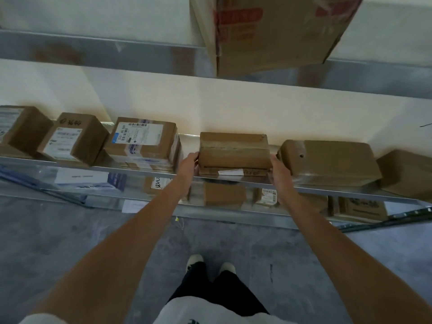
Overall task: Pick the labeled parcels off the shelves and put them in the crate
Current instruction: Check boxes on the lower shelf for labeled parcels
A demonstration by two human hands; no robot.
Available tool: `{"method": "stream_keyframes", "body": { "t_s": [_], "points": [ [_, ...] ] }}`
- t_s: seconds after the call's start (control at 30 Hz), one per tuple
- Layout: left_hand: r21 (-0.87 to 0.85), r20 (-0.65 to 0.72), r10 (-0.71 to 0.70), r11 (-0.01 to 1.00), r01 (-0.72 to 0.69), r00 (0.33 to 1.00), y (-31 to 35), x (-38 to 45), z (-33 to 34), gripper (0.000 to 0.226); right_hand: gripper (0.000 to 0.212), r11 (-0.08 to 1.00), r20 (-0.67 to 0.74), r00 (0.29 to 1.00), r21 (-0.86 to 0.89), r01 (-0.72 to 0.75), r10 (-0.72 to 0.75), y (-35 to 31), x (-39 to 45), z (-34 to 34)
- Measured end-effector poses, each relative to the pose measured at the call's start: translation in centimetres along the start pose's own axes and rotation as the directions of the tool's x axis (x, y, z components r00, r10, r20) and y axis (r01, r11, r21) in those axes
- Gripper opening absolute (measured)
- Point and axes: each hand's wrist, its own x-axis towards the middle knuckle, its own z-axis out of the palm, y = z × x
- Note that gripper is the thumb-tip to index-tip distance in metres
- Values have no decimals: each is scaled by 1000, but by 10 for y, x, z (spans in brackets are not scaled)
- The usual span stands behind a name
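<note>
A flat brown taped parcel (233,152) sits on the middle metal shelf (327,190), with a white label strip on its front edge. My left hand (189,163) grips its left side and my right hand (280,170) grips its right side. To its left stand three labeled cardboard parcels: one with a large white barcode label (142,141), one with handwriting on top (74,139), and one at the frame's edge (21,127). To its right lie a brown wrapped parcel (332,161) and another brown box (406,174). No crate is in view.
A large cardboard box (271,31) with red print stands on the upper shelf. The lower shelf holds several small labeled parcels (224,194) and blue-and-white packages (88,181). Grey concrete floor lies below, with my feet (210,265) close to the rack.
</note>
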Motion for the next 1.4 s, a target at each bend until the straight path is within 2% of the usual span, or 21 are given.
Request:
{"method": "stream_keyframes", "body": {
  "t_s": [0.07,0.13,0.23,0.3,0.43,0.57,0.73,0.87,0.97,1.07,1.2,1.4],
  "points": [
    [9,-74,31,1000,-30,997,1,-2,1,21,49,998,15,1000,55,-15,14,0,1,0],
    [-29,-140,56,998,-61,989,4,-6,2,18,47,999,32,999,42,7,-8,-2,-2,0],
    [-34,-187,116,992,-124,976,8,-4,4,28,50,996,13,999,77,44,-45,-7,-4,2],
    [-61,-220,120,989,-137,968,11,-2,4,27,50,992,-11,998,111,57,-56,-11,-2,2],
    [-121,-214,109,983,-137,971,14,0,2,30,37,973,4,998,222,63,-66,-17,0,-7],
    [-81,-174,197,973,-214,965,14,0,-3,30,51,973,4,993,202,114,-117,-21,-2,-10],
    [-120,-177,213,964,-236,961,20,2,-3,25,50,977,-48,995,189,98,-90,-25,0,-8],
    [-85,-179,193,974,-211,965,19,4,-1,33,49,980,-50,995,174,96,-88,-20,1,-2],
    [-52,-153,173,982,-183,973,15,10,-3,35,58,982,-69,997,182,39,-27,-14,1,1],
    [-45,-131,148,987,-155,980,12,10,-5,35,43,982,-71,998,189,10,4,-11,2,4],
    [-24,-124,119,992,-123,985,11,12,-6,32,39,973,-58,998,229,-9,23,-9,2,10],
    [-3,-72,55,998,-56,996,7,19,-8,17,39,981,-36,998,190,-40,48,-6,2,15]
  ]
}}
